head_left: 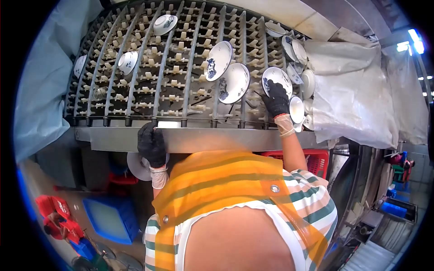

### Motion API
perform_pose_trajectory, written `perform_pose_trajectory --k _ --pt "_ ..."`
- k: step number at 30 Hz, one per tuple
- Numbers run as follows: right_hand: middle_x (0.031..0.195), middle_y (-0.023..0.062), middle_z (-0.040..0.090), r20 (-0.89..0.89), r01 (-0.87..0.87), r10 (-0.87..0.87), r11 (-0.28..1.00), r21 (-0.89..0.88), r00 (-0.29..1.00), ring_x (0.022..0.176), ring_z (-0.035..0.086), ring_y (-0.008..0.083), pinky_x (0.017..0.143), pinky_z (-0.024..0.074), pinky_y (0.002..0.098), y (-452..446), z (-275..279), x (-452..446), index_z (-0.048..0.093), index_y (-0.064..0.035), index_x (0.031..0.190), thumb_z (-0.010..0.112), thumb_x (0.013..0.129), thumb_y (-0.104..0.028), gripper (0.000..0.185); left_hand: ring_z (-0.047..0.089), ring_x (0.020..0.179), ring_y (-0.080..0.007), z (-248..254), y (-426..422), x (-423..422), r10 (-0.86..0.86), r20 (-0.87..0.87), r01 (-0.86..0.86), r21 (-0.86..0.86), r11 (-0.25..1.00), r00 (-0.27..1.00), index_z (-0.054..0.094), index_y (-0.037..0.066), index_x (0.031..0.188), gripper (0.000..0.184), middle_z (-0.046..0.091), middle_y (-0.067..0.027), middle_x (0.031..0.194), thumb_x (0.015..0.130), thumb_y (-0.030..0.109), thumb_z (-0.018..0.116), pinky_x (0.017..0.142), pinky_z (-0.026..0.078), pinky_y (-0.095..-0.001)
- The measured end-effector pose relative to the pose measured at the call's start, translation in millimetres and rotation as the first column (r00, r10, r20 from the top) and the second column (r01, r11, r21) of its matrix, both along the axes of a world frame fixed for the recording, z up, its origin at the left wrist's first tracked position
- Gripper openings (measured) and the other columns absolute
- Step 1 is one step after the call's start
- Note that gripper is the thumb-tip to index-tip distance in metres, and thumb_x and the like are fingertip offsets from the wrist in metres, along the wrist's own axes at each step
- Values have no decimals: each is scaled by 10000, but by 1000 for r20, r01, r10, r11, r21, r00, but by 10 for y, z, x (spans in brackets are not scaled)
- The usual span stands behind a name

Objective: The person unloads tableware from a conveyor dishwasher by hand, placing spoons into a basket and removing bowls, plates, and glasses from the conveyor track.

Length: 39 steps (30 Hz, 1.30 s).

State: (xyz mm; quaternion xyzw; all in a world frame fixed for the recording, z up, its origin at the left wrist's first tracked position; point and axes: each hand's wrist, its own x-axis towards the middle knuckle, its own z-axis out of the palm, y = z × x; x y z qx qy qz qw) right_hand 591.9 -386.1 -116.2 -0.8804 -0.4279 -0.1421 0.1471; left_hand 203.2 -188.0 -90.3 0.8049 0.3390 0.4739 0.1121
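My right hand (276, 98), in a black glove with a pale cuff, grips the lower edge of a white plate with dark blue decoration (271, 76) at the right of the rack. My left hand (152, 143), gloved alike, is closed at the metal front ledge (203, 140); what it holds, if anything, is hidden. Below it, partly covered, is a pale round thing (137, 166). Two decorated oval plates (219, 61) (236, 81) lean in the rack's middle. Beside my right hand stands a small bowl (296, 109).
The rack (186, 67) has rows of pale pegs and holds scattered bowls (128, 62) (165, 24). More dishes (308, 84) crowd its right end beside plastic sheeting (352, 90). Below are a red basket (318, 161) and a blue tub (110, 219). A person (56, 223) is at lower left.
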Motion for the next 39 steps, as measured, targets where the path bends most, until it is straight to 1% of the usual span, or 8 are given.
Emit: perform_pose_trajectory --k 10,12,16,18,25,31,34,39 --pt "884 20 650 -171 -667 721 487 -564 672 868 617 239 749 499 367 114 1409 34 709 -200 841 611 731 -119 168 630 877 -313 -19 -117 84 -86 -31 85 -55 995 996 633 19 1008 201 633 -162 963 836 122 643 765 504 -385" --pt "1020 52 639 -28 -736 738 668 -107 674 935 583 274 809 467 380 127 1176 373 700 -195 950 595 772 -125 218 628 882 -313 -39 -151 111 -35 -39 33 -61 998 999 635 28 1009 208 631 -158 965 827 128 651 763 502 -385" --pt "1160 129 615 247 -123 136 990 -68 959 1107 546 293 949 431 375 -111 259 1245 597 -104 1210 616 787 -115 423 627 889 -312 -81 -186 125 -17 -91 15 -24 1000 996 634 19 1004 222 629 -158 963 828 153 654 763 503 -388" --pt "1191 105 615 -379 -16 -11 998 -67 926 1083 571 280 936 445 368 -153 107 1453 579 -145 1247 662 749 -160 505 625 895 -316 -21 -229 146 -11 -91 5 -66 998 996 632 15 1008 229 628 -159 963 827 154 654 770 502 -390" --pt "907 107 643 -801 72 394 879 472 450 720 596 212 669 481 299 520 746 1231 599 -56 1194 729 710 -139 508 616 913 -327 -7 -315 272 17 -146 -26 -62 998 989 621 15 1004 215 626 -157 966 830 140 642 792 490 -392" --pt "1118 123 632 204 -181 127 943 279 971 1048 588 313 903 440 444 1419 -90 2425 639 -162 1140 619 748 -220 398 613 893 -319 -36 -399 339 53 -141 -65 -79 995 989 617 22 985 172 622 -149 958 824 80 597 790 487 -394" --pt "1121 139 639 -194 18 -46 990 -142 980 1062 588 305 934 430 425 1749 133 2600 663 -148 1105 608 790 -321 364 611 883 -316 -41 -443 375 60 -148 -72 -72 995 987 615 17 992 191 619 -150 954 814 86 606 780 489 -396" --pt "1007 173 668 -408 52 46 973 225 912 1001 614 317 930 436 406 1745 421 2649 698 -108 1012 623 796 -410 380 615 838 -328 -94 -483 455 85 -138 -88 -22 996 987 624 19 983 195 624 -165 943 799 85 608 730 502 -396"
